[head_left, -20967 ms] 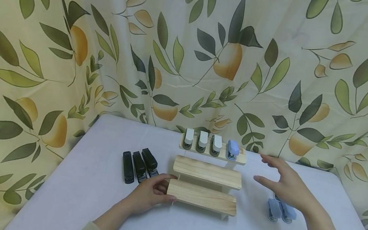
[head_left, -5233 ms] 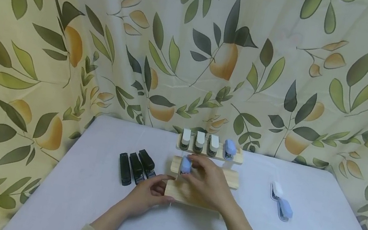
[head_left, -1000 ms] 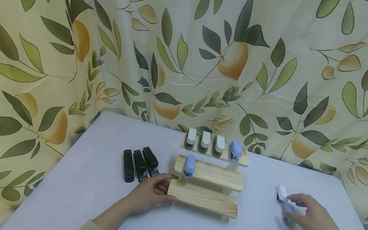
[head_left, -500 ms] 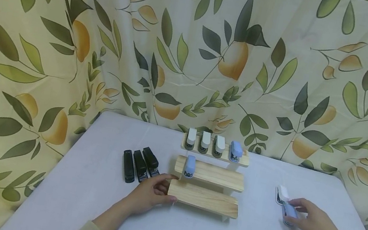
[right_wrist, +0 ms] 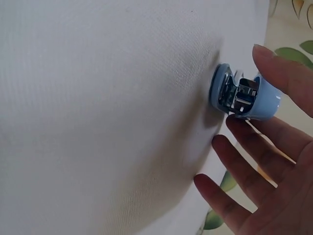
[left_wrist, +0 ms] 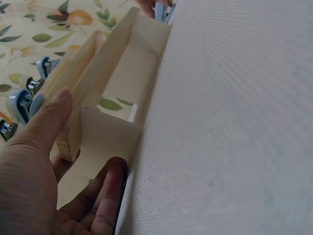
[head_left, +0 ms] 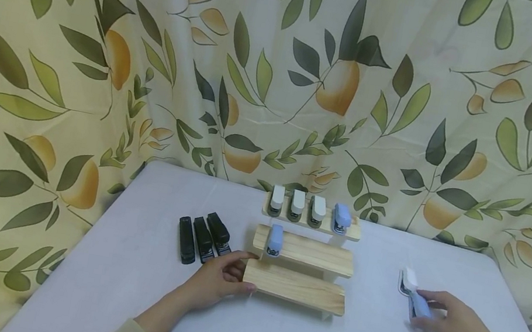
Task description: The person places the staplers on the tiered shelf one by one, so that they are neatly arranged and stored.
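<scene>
My left hand (head_left: 222, 277) grips the left end of the lowest board of a three-tier wooden stand (head_left: 295, 287), thumb in front, as the left wrist view shows. At the right, my right hand (head_left: 457, 324) pinches a small blue stapler (head_left: 419, 306) between thumb and fingers, low over the table. In the right wrist view this stapler (right_wrist: 266, 100) has its metal front facing the camera. Just behind it lies a white stapler (head_left: 408, 279). Another blue stapler (head_left: 275, 240) stands on the left end of the middle board.
On the top board stand three white staplers (head_left: 297, 204) and a blue stapler (head_left: 341, 218) in a row. Several black staplers (head_left: 202, 237) lie left of the stand on the white table (head_left: 127, 284). A leaf-patterned curtain (head_left: 282, 74) hangs behind.
The blue stapler that my right hand held at the middle board now stands there alone. My right hand has moved right, closed on another blue stapler and turned it slightly. The left hand stays put.
</scene>
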The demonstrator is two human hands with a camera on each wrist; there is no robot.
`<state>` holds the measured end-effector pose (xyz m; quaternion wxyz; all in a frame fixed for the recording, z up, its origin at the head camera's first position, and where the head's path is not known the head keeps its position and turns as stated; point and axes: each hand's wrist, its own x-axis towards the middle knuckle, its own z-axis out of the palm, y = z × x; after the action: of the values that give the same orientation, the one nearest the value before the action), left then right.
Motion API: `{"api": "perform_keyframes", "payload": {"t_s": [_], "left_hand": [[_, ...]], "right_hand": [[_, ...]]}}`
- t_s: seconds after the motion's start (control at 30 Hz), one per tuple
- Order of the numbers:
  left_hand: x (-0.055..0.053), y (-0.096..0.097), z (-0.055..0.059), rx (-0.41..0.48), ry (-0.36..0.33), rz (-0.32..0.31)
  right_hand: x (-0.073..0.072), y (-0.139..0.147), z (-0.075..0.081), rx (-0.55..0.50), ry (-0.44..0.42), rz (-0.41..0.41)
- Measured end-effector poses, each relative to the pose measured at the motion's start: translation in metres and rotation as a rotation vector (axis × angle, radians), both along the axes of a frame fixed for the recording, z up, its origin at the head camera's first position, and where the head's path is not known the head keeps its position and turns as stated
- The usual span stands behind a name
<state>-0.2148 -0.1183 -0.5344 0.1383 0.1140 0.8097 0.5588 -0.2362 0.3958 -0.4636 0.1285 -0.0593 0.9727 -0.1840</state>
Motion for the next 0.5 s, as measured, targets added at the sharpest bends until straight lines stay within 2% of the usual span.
{"api": "perform_keyframes", "payload": {"t_s": [0.5], "left_hand": [[-0.0002, 0.0004, 0.0005, 0.001, 0.003, 0.003]], "right_hand": [[0.0041, 0.0001, -0.0028, -0.009, 0.037, -0.005]]}}
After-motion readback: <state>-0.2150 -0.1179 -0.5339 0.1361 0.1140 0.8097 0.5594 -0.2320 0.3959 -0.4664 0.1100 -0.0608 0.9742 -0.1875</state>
